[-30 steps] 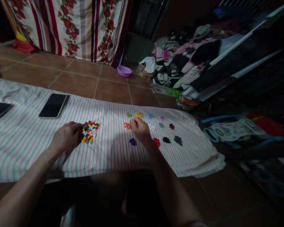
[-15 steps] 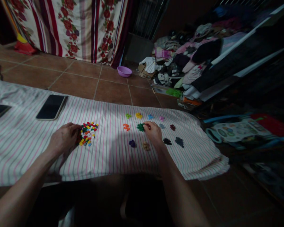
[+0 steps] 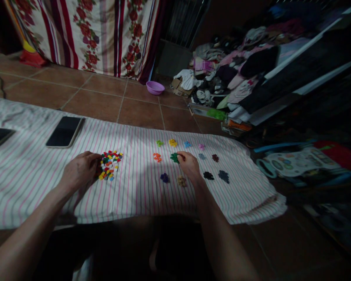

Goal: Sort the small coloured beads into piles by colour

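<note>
Coloured pieces (image 3: pixel 111 158) sit in a loose, mixed heap on the striped cloth (image 3: pixel 134 195), well to the left of the green pile (image 3: pixel 174 157). That green pile is where the right hand (image 3: pixel 189 164) has just come, from over beside the orange pile (image 3: pixel 157 157), so its fingertips are now at the green pieces, thumb and forefinger pressed together; I can't make out whether there's a piece between them. Over left of the green pile, the left hand (image 3: pixel 79 169) is at the mixed heap's near-left edge, fingers bunched, though whether they pinch anything I can't tell. The yellow pile (image 3: pixel 172 143) lies just beyond the green one, the tan pile (image 3: pixel 181 181) on its nearer side.
</note>
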Tool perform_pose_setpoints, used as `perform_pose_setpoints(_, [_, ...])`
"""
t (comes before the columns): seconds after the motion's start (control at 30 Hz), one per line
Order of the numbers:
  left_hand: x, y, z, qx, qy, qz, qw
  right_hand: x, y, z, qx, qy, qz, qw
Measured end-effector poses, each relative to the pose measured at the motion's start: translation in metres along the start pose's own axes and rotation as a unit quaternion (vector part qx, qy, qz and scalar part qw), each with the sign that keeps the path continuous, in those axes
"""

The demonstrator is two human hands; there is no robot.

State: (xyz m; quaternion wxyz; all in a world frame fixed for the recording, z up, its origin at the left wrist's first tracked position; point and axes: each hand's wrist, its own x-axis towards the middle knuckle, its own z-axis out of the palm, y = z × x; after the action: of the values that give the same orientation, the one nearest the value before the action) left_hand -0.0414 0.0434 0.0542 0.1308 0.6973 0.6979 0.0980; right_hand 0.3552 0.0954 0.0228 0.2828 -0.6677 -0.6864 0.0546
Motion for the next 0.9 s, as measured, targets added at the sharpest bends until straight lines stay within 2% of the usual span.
perform_pose_setpoints(0.13, [0.002, -0.003, 0.003, 0.004, 0.003, 0.000, 1.000, 0.000, -0.001, -0.002, -0.005, 0.003, -0.010, 1.000])
perform_pose_setpoints(0.23, [0.002, -0.004, 0.005, 0.001, 0.020, -0.001, 1.000, 0.001, -0.007, -0.004, -0.006, 0.029, -0.018, 0.999])
perform_pose_setpoints(0.37, [0.002, -0.001, 0.004, -0.012, 0.019, 0.000, 1.000, 0.000, -0.029, 0.001, 0.024, 0.071, -0.062, 0.995])
perform_pose_setpoints(0.43, [0.002, -0.001, 0.003, -0.016, 0.022, 0.002, 1.000, -0.002, -0.045, 0.009, 0.050, 0.073, -0.104, 0.991])
perform_pose_setpoints(0.7, [0.004, -0.001, 0.006, -0.023, 0.042, 0.017, 0.999, -0.026, -0.108, 0.050, 0.103, -0.039, -0.241, 0.964])
perform_pose_setpoints(0.9, [0.002, 0.002, 0.007, -0.029, 0.040, 0.030, 0.998, -0.036, -0.143, 0.062, 0.092, -0.106, -0.273, 0.952])
